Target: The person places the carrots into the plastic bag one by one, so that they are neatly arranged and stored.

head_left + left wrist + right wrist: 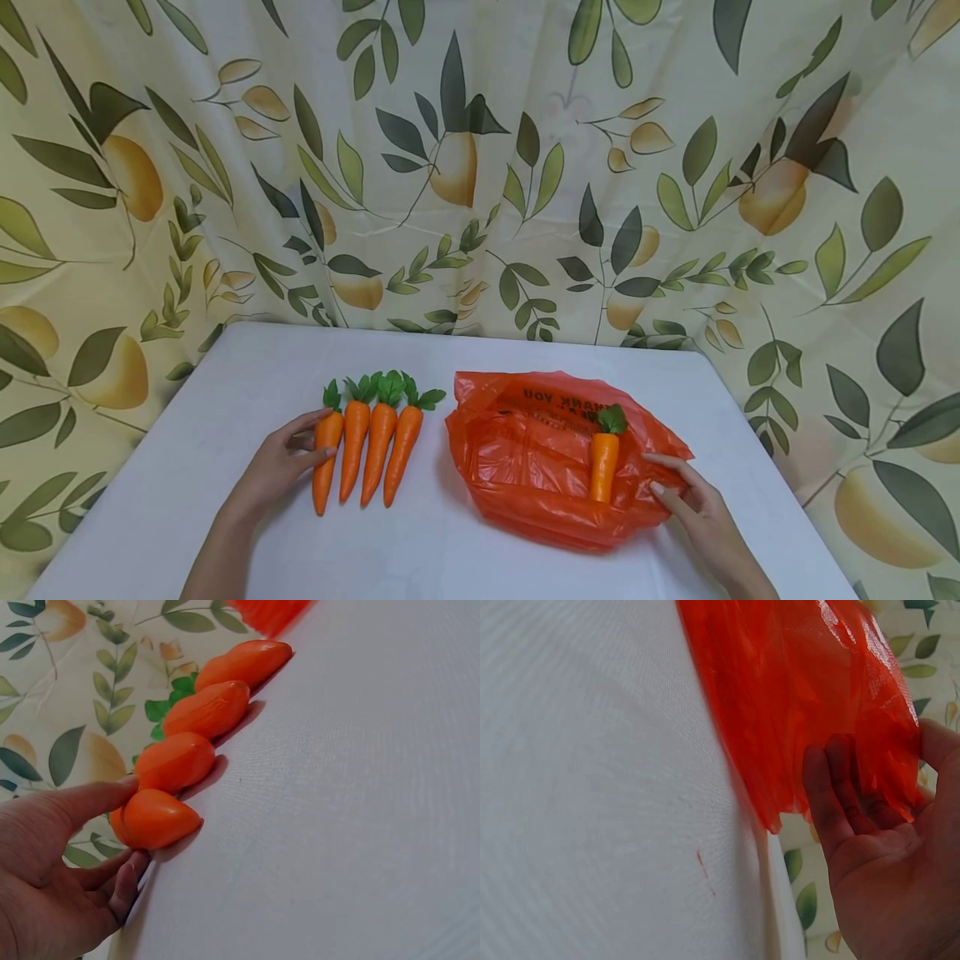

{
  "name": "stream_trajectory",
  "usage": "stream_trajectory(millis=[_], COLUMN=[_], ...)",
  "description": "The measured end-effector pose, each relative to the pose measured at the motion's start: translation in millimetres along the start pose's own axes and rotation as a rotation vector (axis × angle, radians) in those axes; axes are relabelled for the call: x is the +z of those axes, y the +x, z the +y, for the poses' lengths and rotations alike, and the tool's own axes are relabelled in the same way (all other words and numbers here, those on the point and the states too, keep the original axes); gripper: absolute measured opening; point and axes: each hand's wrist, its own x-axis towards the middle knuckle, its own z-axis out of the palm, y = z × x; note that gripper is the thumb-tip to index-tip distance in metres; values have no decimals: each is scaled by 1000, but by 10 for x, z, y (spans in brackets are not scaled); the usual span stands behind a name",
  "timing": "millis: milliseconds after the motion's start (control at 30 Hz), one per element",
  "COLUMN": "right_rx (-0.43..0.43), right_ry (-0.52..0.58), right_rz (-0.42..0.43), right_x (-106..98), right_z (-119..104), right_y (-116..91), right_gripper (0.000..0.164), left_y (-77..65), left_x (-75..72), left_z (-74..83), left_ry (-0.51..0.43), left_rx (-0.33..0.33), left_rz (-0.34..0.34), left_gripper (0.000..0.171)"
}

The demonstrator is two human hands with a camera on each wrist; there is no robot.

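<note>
Several orange carrots with green leafy tops lie side by side on the table's left half, tips toward me. My left hand (pixel 273 462) pinches the leftmost carrot (pixel 322 479) between thumb and fingers; the left wrist view shows this carrot (pixel 161 819) from its tip. Right beside it is the second carrot (pixel 355 442). A red plastic bag (pixel 517 475) with dark printing lies to the right, its mouth spread open. Inside it sits another carrot (pixel 603 467), leaves up, its lower end hidden by the bag's near fold. My right hand (pixel 701 512) holds the bag's right edge between thumb and fingers.
A white-covered table (pixel 360 558) carries everything. Behind it and along the sides hangs a curtain (pixel 517 250) printed with leaves and yellow fruit. A small red mark (pixel 705 871) shows on the white surface in the right wrist view.
</note>
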Motion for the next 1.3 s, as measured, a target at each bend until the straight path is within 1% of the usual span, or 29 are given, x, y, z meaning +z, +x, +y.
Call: stream_trajectory(millis=[133, 267, 433, 567, 933, 1067, 1300], right_rx=[-14, -29, -36, -37, -47, -43, -43], right_ry=[1, 13, 11, 6, 21, 10, 25], right_rz=[2, 0, 1, 5, 4, 9, 2], right_x=[-8, -17, -20, -19, -18, -23, -15], right_z=[4, 7, -3, -12, -17, -26, -9], right_y=[-6, -12, -16, -22, -30, -27, -18], right_gripper=[43, 39, 39, 40, 41, 41, 39], left_y=[5, 1, -7, -19, -32, -25, -13], left_x=[-1, 1, 3, 2, 1, 2, -11], left_z=[-2, 12, 39, 52, 53, 48, 58], left_ry=[-6, 2, 21, 24, -49, -70, -45], left_rx=[16, 14, -10, -11, 12, 1, -11], left_rz=[-10, -13, -17, -19, -10, -5, 6], left_gripper=[57, 53, 56, 58, 59, 60, 60])
